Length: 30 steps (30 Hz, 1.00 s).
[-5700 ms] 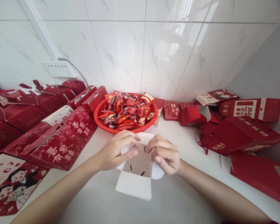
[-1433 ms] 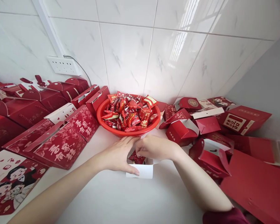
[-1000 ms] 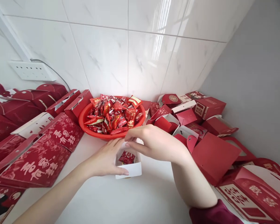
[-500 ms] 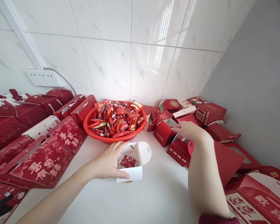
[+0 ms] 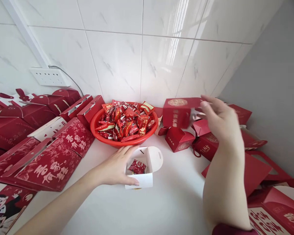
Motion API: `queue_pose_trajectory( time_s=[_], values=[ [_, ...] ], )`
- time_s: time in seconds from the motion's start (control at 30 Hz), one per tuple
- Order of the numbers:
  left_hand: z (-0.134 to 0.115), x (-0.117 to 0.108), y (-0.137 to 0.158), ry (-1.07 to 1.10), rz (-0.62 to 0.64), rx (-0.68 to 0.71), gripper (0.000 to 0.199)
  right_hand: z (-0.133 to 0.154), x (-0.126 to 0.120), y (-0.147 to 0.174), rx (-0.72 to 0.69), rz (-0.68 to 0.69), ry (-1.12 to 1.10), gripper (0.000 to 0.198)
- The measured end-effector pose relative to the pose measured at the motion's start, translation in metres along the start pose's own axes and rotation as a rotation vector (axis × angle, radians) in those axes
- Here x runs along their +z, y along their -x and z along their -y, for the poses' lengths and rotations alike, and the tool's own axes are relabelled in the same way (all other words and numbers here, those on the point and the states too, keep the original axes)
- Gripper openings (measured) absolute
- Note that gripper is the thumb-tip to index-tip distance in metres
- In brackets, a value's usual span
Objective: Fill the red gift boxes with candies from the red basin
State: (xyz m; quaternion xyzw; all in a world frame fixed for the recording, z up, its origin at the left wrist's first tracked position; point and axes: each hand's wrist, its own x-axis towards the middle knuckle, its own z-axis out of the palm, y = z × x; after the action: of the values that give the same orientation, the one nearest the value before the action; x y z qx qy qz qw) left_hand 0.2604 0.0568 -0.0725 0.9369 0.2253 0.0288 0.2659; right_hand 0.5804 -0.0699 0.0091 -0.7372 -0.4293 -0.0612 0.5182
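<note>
My left hand grips the left side of a small white open box, thumb at its near wall and fingers behind it. Inside lies a red wrapped candy, and the box's rounded flap stands out to the right. Above the right-hand boxes, my right hand pinches the right end of a red gift box with a gold emblem on top. That box is in the air and slightly blurred. Beneath it, a red box rests on the table.
A red plastic basin heaped with wrapped candies stands by the tiled wall. Red gift bags and boxes line the left, with more boxes on the right. A white power strip hangs on the wall.
My right hand has risen out of the right-hand pile, lifting a red gift box. My left hand keeps its grip on the white box. The view has shifted slightly.
</note>
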Motion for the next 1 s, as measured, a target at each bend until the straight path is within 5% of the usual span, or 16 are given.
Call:
queue_pose_trajectory(
  time_s=[0.13,0.27,0.4,0.57,0.67,0.87,1.0],
  values=[
    [0.001,0.001,0.000,-0.012,-0.011,0.011,0.111,-0.004,0.002,-0.001,-0.042,0.064,0.151,0.064],
    [0.002,0.002,-0.001,-0.011,-0.015,0.025,0.112,-0.008,-0.003,0.000,0.078,0.331,0.292,0.033],
    [0.002,0.002,0.000,-0.010,-0.017,0.024,0.111,-0.024,0.025,-0.006,0.180,0.687,0.493,0.022],
    [0.000,0.000,0.001,-0.013,-0.011,0.002,0.108,-0.023,0.035,-0.010,0.138,0.744,0.509,0.010],
    [-0.001,0.000,0.001,-0.011,-0.002,-0.009,0.107,-0.014,0.011,-0.009,0.096,0.618,0.298,0.016],
    [-0.002,0.000,0.001,-0.004,-0.014,-0.001,0.107,-0.029,0.005,-0.024,0.124,-0.131,-0.372,0.028],
    [-0.001,0.001,0.001,-0.004,-0.001,-0.010,0.109,-0.028,0.026,-0.028,0.051,-0.242,-0.325,0.063]
  ],
)
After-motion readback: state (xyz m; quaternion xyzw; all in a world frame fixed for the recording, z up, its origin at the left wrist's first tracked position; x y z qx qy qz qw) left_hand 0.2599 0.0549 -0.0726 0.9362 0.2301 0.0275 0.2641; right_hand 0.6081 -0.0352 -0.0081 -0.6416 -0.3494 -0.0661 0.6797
